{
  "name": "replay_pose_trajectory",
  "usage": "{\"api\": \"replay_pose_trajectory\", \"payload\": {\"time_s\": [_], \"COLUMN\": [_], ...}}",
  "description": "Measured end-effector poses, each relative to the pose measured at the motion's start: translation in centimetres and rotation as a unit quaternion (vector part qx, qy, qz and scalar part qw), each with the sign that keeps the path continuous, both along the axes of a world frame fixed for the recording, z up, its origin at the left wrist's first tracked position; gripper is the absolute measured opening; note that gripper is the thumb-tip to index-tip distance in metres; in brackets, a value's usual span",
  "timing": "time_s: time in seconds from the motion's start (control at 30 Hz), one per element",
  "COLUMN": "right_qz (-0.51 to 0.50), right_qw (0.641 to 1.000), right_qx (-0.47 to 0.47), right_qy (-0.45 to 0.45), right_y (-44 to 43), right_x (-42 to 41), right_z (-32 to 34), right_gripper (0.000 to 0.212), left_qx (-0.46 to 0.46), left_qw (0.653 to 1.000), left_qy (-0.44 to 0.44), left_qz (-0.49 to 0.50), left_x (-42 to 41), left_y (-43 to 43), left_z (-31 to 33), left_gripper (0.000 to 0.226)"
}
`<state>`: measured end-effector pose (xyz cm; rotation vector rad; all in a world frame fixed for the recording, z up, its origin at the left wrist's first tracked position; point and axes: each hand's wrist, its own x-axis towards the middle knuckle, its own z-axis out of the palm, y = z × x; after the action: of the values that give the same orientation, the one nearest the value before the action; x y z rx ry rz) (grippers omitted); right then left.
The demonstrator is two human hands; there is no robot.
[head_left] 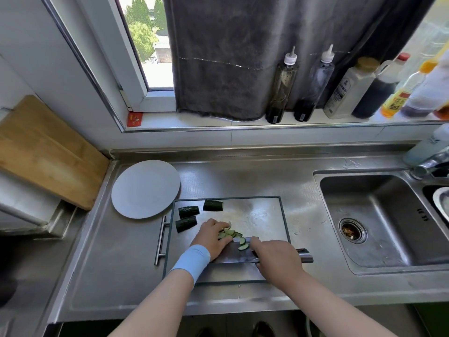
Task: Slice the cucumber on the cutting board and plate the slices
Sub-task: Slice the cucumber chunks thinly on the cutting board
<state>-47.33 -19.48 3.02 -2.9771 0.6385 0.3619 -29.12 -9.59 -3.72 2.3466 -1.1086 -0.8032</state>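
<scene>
A steel cutting board (pixel 257 212) with a dark rim lies on the counter. Three dark green cucumber chunks (pixel 189 211) rest at its far left corner. Thin half-moon cucumber slices (pixel 230 232) are heaped near the board's middle, and some lie on the flat blade of a cleaver (pixel 233 254). My left hand (pixel 211 239), with a blue band at the wrist, lies curled over the slices against the blade. My right hand (pixel 275 260) grips the cleaver's metal handle. A round white plate (pixel 145 188) sits bare, left of the board.
A sink (pixel 379 220) with a drain strainer lies to the right, a tap above it. A wooden board (pixel 46 152) leans at the far left. Several sauce bottles (pixel 281 86) stand on the window sill behind a dark cloth. A handle bar (pixel 160 239) flanks the board's left.
</scene>
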Motion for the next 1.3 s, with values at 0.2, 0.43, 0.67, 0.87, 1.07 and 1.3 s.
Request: {"api": "replay_pose_trajectory", "payload": {"time_s": [0.2, 0.43, 0.67, 0.87, 1.07, 1.3], "right_qz": [0.005, 0.009, 0.011, 0.003, -0.038, -0.241], "right_qw": [1.0, 1.0, 0.999, 0.999, 0.995, 0.905], "right_qx": [0.018, 0.023, 0.031, 0.039, 0.087, 0.349], "right_qy": [-0.003, 0.016, 0.011, 0.002, -0.007, -0.026], "right_y": [-0.3, -0.7, -0.6, -1.0, -1.4, -0.8], "right_x": [0.2, 0.2, 0.6, 0.6, 0.4, -0.6], "right_z": [0.5, 1.3, 1.8, 2.2, 1.8, -0.9], "right_gripper": [0.028, 0.02, 0.02, 0.018, 0.016, 0.017], "left_qx": [-0.002, -0.025, -0.001, -0.053, -0.142, -0.096], "left_qw": [0.998, 0.998, 0.996, 0.993, 0.967, 0.936], "left_qy": [-0.006, -0.002, 0.086, 0.078, -0.001, 0.008], "left_qz": [-0.058, 0.057, -0.009, 0.073, 0.213, 0.339], "left_x": [-2.0, 0.1, -0.8, -0.1, 1.3, 1.8], "left_y": [-1.4, -0.4, 1.2, 1.8, 3.4, 4.4], "left_z": [1.1, 1.7, 2.7, 2.7, 3.1, 1.4], "left_gripper": [0.042, 0.014, 0.04, 0.044, 0.038, 0.029]}}
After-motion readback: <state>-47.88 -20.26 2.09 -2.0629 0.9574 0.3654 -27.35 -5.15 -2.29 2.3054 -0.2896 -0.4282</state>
